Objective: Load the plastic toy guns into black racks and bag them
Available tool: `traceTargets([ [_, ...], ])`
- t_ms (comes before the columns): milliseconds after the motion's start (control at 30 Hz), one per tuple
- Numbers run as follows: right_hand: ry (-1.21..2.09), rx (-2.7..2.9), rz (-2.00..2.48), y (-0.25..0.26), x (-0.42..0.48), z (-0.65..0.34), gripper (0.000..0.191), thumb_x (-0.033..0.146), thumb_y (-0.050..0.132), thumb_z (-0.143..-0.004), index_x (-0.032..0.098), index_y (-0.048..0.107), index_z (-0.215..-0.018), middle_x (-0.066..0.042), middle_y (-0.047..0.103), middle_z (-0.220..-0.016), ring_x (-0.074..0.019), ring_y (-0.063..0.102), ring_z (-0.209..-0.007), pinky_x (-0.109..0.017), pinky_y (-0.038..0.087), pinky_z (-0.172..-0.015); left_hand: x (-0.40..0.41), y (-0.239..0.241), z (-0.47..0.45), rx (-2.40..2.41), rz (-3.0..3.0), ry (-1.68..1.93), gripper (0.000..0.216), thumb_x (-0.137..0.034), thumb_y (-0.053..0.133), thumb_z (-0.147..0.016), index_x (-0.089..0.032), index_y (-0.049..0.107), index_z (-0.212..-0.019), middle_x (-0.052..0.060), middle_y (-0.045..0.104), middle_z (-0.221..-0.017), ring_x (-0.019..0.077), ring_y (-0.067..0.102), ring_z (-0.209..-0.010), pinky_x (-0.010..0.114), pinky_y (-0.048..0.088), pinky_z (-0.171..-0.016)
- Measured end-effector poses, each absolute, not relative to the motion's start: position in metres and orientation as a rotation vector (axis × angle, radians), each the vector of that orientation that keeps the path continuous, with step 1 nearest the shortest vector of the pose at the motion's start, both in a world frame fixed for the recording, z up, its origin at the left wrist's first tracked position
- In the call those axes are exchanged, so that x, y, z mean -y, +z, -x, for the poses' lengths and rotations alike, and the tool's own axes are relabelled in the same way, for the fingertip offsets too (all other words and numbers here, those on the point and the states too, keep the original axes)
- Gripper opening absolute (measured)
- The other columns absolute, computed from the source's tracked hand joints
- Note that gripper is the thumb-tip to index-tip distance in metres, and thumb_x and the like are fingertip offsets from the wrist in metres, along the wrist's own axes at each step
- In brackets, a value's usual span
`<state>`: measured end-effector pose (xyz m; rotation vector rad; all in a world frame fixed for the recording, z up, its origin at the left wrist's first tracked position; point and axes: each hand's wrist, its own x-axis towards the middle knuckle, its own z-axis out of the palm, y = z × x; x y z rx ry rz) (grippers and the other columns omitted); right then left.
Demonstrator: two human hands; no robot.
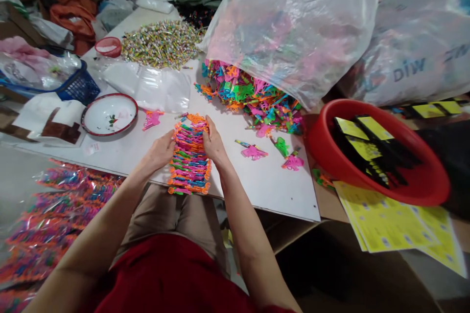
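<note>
A neat stack of small plastic toys (190, 156) in pink, orange, green and blue lies at the table's near edge, its lower end reaching over that edge. My left hand (163, 150) presses against its left side, fingers curled along it. On the opposite side my right hand (215, 143) grips the upper part, with the thumb towards me. Both palms face inward, the stack squeezed between them. A loose pink toy (152, 119) lies to the left, and another pink toy with a small tube (253, 151) lies to the right.
A big translucent bag (293, 14) spills a heap of toys (249, 93) at the back. Farther left are a pile of little tubes (161, 44), plastic bags (161, 88) and an enamel bowl (127, 100). A red basin (436, 176) stands right; packed toys (66, 205) lie lower left.
</note>
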<state>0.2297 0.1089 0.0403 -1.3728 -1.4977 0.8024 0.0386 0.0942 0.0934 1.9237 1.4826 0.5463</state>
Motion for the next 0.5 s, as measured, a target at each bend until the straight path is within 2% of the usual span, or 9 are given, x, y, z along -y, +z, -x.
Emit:
traceTargets([
  [100, 0.783, 1.493, 1.376, 0.041, -0.109, -0.227, 0.059, 0.044, 0.039, -0.093, 0.016, 0.038, -0.145, -0.01, 0.041, -0.151, -0.0241, 0.036, -0.141, -0.048, 0.022, -0.12, -0.093, 0.094, -0.039, -1.496, -1.93, 0.54, 0.041, -0.029, 0.036, -0.087, -0.015, 0.061, -0.117, 0.011, 0.071, -0.099, 0.0263, 0.065, -0.091, 0.039, 0.049, -0.087],
  [233, 0.816, 1.46, 1.386, 0.044, -0.111, -0.225, 0.061, 0.046, 0.043, -0.092, 0.016, 0.041, -0.144, -0.01, 0.042, -0.15, -0.024, 0.036, -0.141, -0.046, 0.021, -0.121, -0.091, 0.093, -0.037, -1.438, -1.711, 0.631, 0.044, -0.04, 0.046, -0.085, -0.015, 0.062, -0.118, 0.01, 0.072, -0.101, 0.0265, 0.066, -0.092, 0.04, 0.05, -0.087],
  [333, 0.867, 1.427, 1.374, 0.045, -0.111, -0.227, 0.066, 0.049, 0.05, -0.088, 0.018, 0.04, -0.146, -0.01, 0.04, -0.152, -0.0244, 0.034, -0.142, -0.046, 0.021, -0.121, -0.093, 0.091, -0.032, -1.476, -1.456, 0.711, 0.058, -0.048, 0.053, -0.082, -0.013, 0.057, -0.127, 0.014, 0.069, -0.114, 0.0274, 0.065, -0.101, 0.042, 0.05, -0.089],
  [433, 0.948, 1.325, 1.333, 0.045, -0.108, -0.232, 0.074, 0.053, 0.053, -0.087, 0.017, 0.034, -0.148, -0.013, 0.039, -0.152, -0.0258, 0.04, -0.139, -0.048, 0.032, -0.116, -0.098, 0.089, -0.029, -1.58, -1.386, 0.792, 0.069, -0.052, 0.049, -0.085, -0.01, 0.045, -0.139, 0.02, 0.058, -0.132, 0.0286, 0.059, -0.115, 0.043, 0.048, -0.094],
  [500, 1.002, 1.249, 1.314, 0.045, -0.104, -0.233, 0.077, 0.055, 0.052, -0.087, 0.016, 0.03, -0.15, -0.016, 0.04, -0.151, -0.0269, 0.046, -0.134, -0.049, 0.04, -0.109, -0.101, 0.087, -0.032, -1.599, -1.416, 0.819, 0.071, -0.052, 0.053, -0.084, -0.01, 0.044, -0.14, 0.02, 0.061, -0.128, 0.0278, 0.061, -0.111, 0.041, 0.05, -0.092],
])
